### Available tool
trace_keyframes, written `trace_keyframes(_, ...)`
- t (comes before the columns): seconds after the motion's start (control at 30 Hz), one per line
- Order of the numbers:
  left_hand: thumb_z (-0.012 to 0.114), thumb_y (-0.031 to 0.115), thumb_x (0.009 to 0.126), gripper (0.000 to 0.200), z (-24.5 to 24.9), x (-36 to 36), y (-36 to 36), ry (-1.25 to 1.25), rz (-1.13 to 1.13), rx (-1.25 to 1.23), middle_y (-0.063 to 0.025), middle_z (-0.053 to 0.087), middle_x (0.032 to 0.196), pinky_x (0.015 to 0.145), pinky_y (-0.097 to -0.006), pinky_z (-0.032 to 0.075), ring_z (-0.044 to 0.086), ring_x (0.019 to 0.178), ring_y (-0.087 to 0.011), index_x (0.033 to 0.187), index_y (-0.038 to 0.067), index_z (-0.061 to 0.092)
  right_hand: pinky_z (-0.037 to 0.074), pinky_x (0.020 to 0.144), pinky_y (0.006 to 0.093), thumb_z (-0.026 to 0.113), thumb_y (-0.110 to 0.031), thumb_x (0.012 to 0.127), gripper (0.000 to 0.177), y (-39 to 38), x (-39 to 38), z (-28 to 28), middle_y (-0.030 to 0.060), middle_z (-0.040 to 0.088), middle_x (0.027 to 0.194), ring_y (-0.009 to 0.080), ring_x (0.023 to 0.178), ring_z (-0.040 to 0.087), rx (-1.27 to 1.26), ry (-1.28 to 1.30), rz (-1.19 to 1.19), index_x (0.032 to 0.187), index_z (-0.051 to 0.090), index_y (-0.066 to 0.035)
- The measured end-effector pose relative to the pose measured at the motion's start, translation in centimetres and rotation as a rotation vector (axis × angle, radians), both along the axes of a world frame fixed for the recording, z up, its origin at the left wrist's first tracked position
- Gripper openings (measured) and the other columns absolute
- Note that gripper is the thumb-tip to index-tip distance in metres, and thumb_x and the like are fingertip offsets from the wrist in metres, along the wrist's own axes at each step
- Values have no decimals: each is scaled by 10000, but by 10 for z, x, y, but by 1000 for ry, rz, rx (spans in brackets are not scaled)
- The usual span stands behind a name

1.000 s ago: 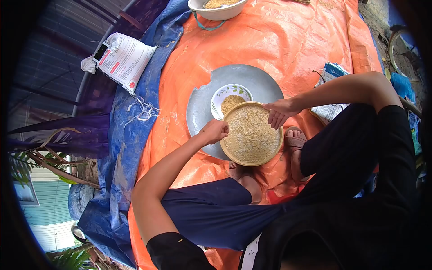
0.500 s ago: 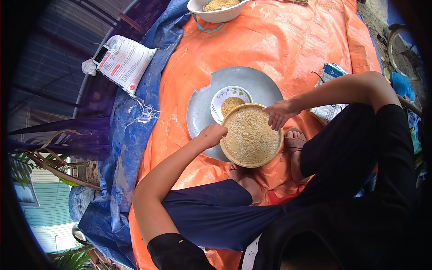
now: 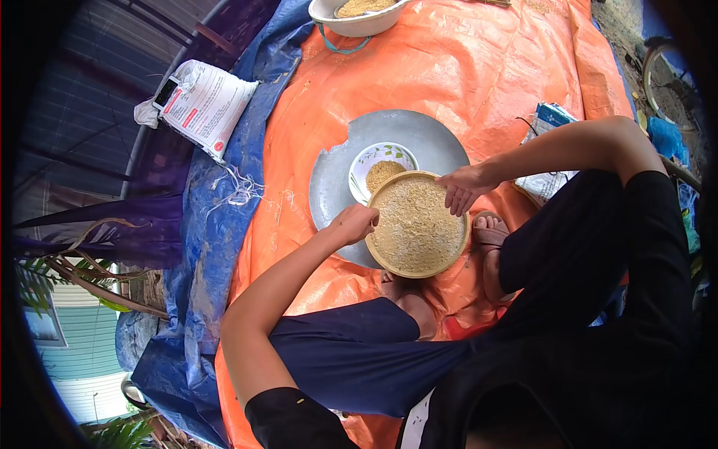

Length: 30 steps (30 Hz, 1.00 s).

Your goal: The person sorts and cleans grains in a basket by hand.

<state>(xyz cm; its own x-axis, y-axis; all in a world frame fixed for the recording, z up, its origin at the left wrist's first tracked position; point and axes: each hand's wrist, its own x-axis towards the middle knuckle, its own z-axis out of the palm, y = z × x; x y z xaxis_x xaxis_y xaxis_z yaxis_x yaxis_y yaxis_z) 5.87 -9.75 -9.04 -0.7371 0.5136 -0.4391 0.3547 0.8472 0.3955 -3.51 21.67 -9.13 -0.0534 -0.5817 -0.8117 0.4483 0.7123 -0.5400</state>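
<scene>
Between my two hands I hold a round, shallow sieve-like basket (image 3: 417, 224) with a raised rim. Yellowish grain with pale, powdery bits covers its inside. My left hand (image 3: 356, 224) is closed on the left rim, and my right hand (image 3: 465, 188) grips the upper right rim. Just beyond the basket, partly covered by it, a white bowl (image 3: 360, 166) with a green leaf pattern has grain (image 3: 384, 173) in it. That bowl sits on a wide grey metal tray (image 3: 441, 135) with a ragged left edge.
Orange tarp (image 3: 299, 150) covers the ground, bordered by a blue tarp (image 3: 206, 247). A white printed sack (image 3: 209, 105) stands at the left. At the top, a large basin (image 3: 355, 27) holds more grain. My sandalled foot (image 3: 491, 229) is close to the basket's right side.
The grain in the basket has shifted slightly, with the pale patches spread differently. Both hands keep their hold on the rim in nearly the same place.
</scene>
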Motion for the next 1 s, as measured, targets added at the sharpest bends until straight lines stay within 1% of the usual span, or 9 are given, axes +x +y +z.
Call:
trace_keyframes(0.1, 695, 67, 721, 154, 0, -1, 1, -5, 1, 19, -171, 659, 799, 697, -427, 504, 643, 794, -352, 849, 35, 616, 504, 940, 400, 271, -563, 968, 790, -1, 2, -1, 313, 600, 1119, 342, 1055, 626, 1, 17, -32, 1201, 478, 163)
trace_keyframes(0.2, 705, 67, 712, 171, 5, -1, 2, -26, -4, 17, -169, 662, 806, 706, -426, 506, 644, 807, -349, 854, 31, 616, 474, 992, 411, 245, -579, 967, 827, 0, 1, 2, 331, 530, 1232, 355, 1147, 572, 1, -3, -6, 1256, 430, 173)
trace_keyframes(0.3, 712, 67, 704, 185, 7, -2, 4, -54, 10, -3, -167, 663, 809, 713, -422, 509, 645, 817, -345, 858, 30, 617, 473, 993, 411, 242, -584, 966, 832, -1, 0, 2, 330, 535, 1225, 356, 1144, 574, 4, -6, -12, 1254, 434, 173)
trace_keyframes(0.8, 711, 75, 714, 186, 2, -2, 0, -41, 19, -3, -155, 669, 812, 718, -420, 512, 652, 819, -330, 871, 35, 620, 489, 970, 413, 258, -595, 961, 832, 0, 0, -2, 323, 560, 1192, 351, 1119, 591, 0, 5, -19, 1224, 469, 166)
trace_keyframes(0.9, 745, 117, 735, 219, -6, -2, -5, 3, 0, 49, -156, 661, 777, 662, -411, 506, 645, 754, -337, 885, 30, 611, 484, 977, 411, 265, -586, 963, 822, 0, 1, 0, 324, 553, 1203, 351, 1127, 586, 10, 1, -16, 1234, 459, 166)
trace_keyframes(1.0, 743, 119, 737, 217, -6, -2, -5, -6, 6, 31, -154, 662, 782, 661, -409, 506, 646, 756, -336, 884, 30, 611, 479, 984, 408, 271, -579, 965, 815, -1, 1, 1, 323, 546, 1213, 350, 1133, 582, 3, -3, -3, 1247, 445, 165)
